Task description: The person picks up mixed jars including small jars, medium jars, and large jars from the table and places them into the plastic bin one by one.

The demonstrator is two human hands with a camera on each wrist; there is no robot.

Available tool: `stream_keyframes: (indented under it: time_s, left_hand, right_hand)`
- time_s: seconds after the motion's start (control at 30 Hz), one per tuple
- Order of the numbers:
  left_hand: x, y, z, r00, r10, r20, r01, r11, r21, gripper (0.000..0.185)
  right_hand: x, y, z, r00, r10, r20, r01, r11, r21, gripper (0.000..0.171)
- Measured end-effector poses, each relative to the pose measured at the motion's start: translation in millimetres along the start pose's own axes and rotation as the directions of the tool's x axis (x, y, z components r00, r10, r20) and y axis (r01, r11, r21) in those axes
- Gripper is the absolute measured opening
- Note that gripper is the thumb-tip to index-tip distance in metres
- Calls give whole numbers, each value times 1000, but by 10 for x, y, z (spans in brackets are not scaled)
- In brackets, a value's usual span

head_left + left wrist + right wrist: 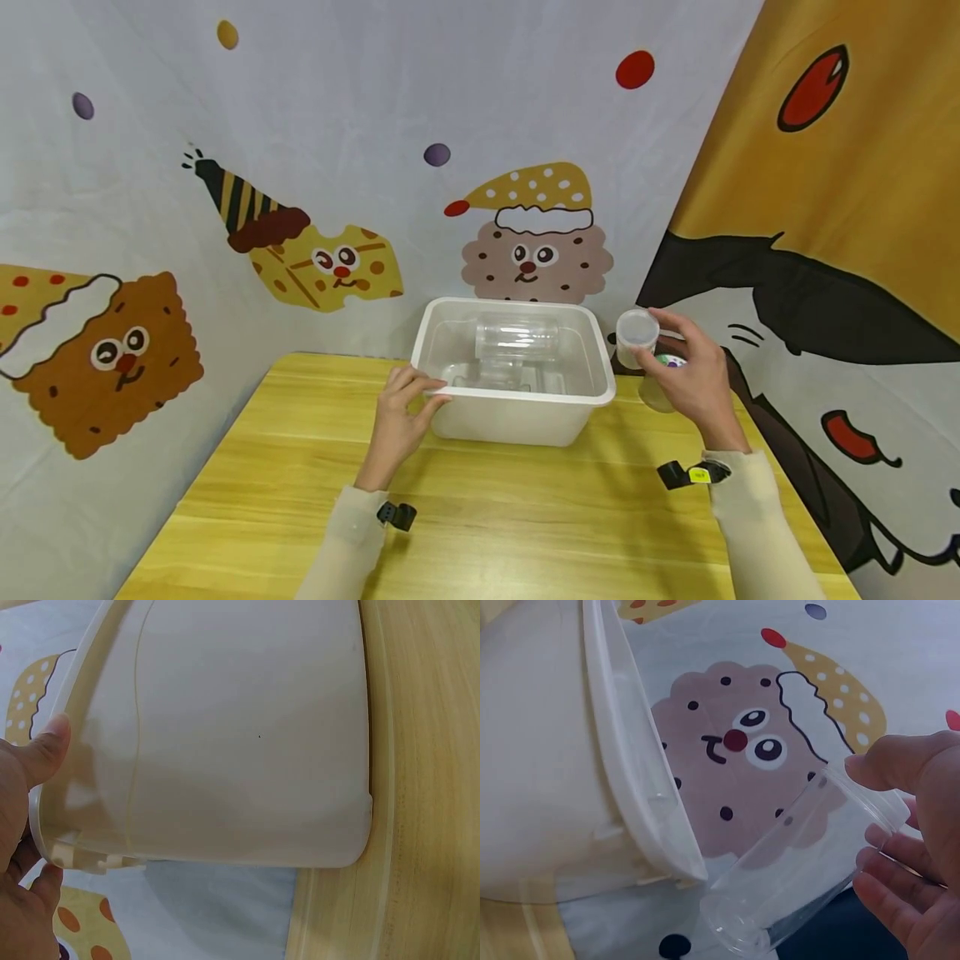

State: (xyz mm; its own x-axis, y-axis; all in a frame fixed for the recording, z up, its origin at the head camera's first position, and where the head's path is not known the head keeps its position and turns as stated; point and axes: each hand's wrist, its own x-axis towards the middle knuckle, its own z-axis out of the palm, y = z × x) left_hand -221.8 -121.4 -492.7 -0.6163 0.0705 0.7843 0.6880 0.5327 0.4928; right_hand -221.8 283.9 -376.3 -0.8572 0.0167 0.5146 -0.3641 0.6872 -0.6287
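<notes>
A white plastic bin point(517, 417) stands on the wooden table. My left hand point(399, 412) pinches its front left rim; in the left wrist view the thumb point(52, 746) lies over the rim. Just beyond the bin's right side, my right hand point(697, 375) grips a clear plastic jar point(637, 333) near its lid. In the right wrist view this see-through jar point(787, 855) is tilted beside the bin's rim point(637, 765). Inside the bin, a clear jar point(517, 340) lies on its side above other clear plastic pieces.
Behind my right hand, another jar point(656, 396) with a colourful top stands on the table, partly hidden by the hand. The wooden table point(480, 517) reaches back to a printed cloth point(360, 100) with cartoon figures. Its right edge runs along a dark and yellow cloth.
</notes>
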Motion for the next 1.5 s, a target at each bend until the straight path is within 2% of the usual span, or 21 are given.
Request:
stream_keyframes:
  time_s: [0.37,0.53,0.97,1.2,1.33,1.4,1.5]
  left_hand:
    - [0,-3,6,1000,22,-19,-22,1000,13,21]
    - [-5,1,0,1000,1,-9,-1,1000,7,21]
    - [-5,-6,4,1000,9,-9,-9,1000,3,21]
    - [-7,-3,-2,1000,15,-9,-15,1000,6,21]
    - [-9,10,-11,1000,-6,3,6,1000,5,21]
    - [-10,11,-12,1000,-12,8,12,1000,7,21]
    - [-8,13,-11,1000,-15,10,15,1000,1,21]
  right_hand:
    - [180,-141,84,988,-148,52,147,989,26,60]
    - [250,-197,124,977,-190,101,189,982,22,60]
    - [381,-270,213,929,-284,235,298,954,-21,58]
    - [420,-319,253,900,-312,305,338,940,-37,57]
    - [425,-338,308,880,-328,343,361,932,-36,58]
    - [423,-353,333,877,-306,371,343,939,-34,58]
    - [413,-377,349,874,-234,426,272,962,-29,62]
